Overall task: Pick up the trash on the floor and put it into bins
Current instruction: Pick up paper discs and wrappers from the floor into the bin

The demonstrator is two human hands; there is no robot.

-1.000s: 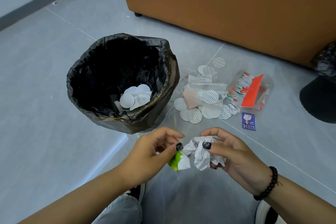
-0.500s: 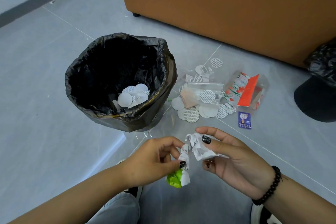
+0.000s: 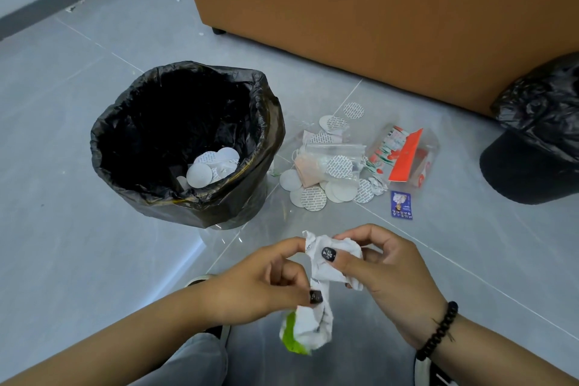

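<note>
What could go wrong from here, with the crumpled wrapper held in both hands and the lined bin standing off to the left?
1. Both hands, left hand and right hand, only pinch the crumpled wrapper; its green end hangs free, so it may slip or tear.
2. The wrapper is held over bare floor, short of the bin; let go here, it would probably miss.
3. The discs and bags lie against the bin's right side; a reach there might nudge the loose liner.

No text legible — print on the small blue packet (image 3: 401,205) too blurred, foil seal discs (image 3: 313,198) likewise
</note>
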